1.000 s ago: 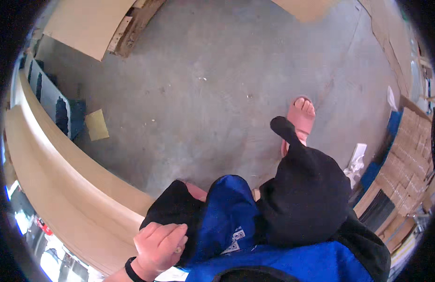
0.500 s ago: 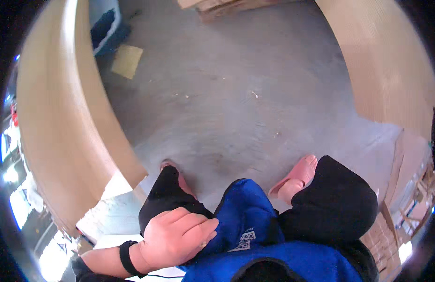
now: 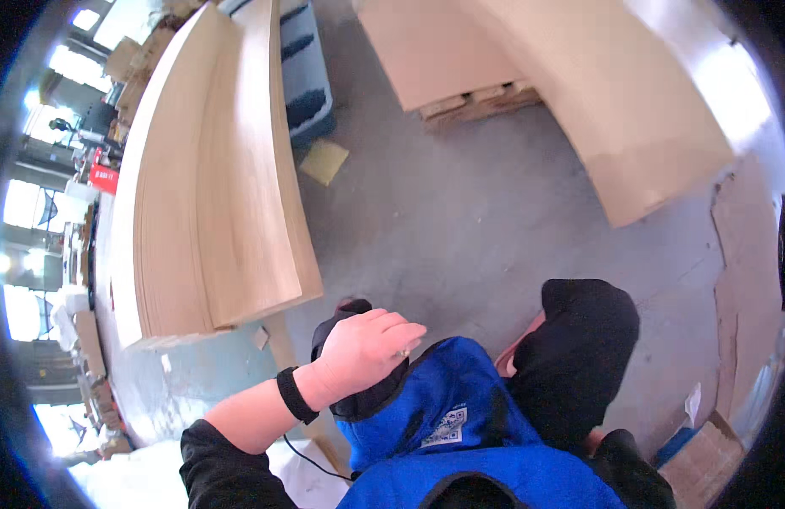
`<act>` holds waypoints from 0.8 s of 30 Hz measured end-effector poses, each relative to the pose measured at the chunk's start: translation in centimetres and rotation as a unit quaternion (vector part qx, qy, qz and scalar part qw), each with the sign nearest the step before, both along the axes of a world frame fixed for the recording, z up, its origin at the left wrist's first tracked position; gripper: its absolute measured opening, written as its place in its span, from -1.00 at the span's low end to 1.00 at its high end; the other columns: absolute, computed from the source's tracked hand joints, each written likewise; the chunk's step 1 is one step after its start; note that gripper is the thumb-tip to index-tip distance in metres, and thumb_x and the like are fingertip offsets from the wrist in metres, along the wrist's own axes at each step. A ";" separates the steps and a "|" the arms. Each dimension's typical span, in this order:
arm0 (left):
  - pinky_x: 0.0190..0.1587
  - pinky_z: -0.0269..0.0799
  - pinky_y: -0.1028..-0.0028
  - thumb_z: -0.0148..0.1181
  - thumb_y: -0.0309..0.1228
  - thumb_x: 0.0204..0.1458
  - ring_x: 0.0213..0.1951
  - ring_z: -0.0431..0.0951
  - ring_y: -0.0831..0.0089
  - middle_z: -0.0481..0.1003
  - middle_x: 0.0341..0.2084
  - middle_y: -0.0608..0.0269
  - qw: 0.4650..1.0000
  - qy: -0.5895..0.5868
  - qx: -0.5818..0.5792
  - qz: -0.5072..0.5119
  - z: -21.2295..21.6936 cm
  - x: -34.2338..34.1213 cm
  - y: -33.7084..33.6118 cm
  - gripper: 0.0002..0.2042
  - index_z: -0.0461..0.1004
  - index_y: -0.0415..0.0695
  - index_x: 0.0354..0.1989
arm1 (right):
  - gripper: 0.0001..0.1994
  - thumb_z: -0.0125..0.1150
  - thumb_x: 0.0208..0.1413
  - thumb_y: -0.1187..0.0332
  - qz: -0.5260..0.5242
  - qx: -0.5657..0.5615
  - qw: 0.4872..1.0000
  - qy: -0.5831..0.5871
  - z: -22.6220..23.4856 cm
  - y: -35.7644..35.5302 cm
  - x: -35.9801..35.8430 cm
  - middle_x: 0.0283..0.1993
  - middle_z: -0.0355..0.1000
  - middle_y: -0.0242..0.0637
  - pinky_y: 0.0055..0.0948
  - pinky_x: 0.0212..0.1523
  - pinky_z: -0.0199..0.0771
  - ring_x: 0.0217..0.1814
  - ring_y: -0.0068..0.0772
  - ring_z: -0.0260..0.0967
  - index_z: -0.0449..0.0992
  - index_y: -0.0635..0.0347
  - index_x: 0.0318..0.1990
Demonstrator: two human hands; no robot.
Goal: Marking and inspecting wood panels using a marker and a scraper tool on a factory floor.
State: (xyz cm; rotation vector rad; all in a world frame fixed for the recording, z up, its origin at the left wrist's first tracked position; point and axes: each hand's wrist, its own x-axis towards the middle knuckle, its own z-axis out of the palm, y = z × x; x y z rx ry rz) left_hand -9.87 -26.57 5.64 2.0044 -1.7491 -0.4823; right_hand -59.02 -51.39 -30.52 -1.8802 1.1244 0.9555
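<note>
My left hand (image 3: 363,352) wears a black wristband and lies palm-down on my black-clad left knee (image 3: 341,318). Its fingers bend over the knee and hold nothing. A blue garment (image 3: 460,424) with a small white patch covers my lap just right of the hand. My other black trouser leg (image 3: 579,356) rises at the right, with a bit of pink foot beside it. A thin black cable (image 3: 312,458) runs below my left forearm. My right hand is out of sight.
A thick stack of pale wooden boards (image 3: 214,170) stands close on the left. More boards lie on a pallet (image 3: 473,97) at the top, and a large board (image 3: 655,110) at the right. A yellow pad (image 3: 323,161) and blue crates (image 3: 303,68) sit on the grey concrete floor (image 3: 460,220). Cardboard (image 3: 744,288) lines the right.
The view has swung, so the board stack now fills the left and sits much closer. My left hand has slid up over the black knee.
</note>
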 end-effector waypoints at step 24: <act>-0.36 0.39 0.56 0.29 -0.57 0.09 -0.40 0.47 0.62 0.54 -0.39 0.36 0.888 -0.094 -0.324 0.313 23.0 -0.7 9.1 -0.92 0.56 -0.21 -0.25 | -0.65 0.00 0.35 0.05 -0.299 -0.464 0.760 -0.342 37.0 -26.2 -17.8 -0.44 0.51 -0.32 -0.34 -0.49 0.45 -0.46 -0.38 0.47 0.44 0.19 -0.20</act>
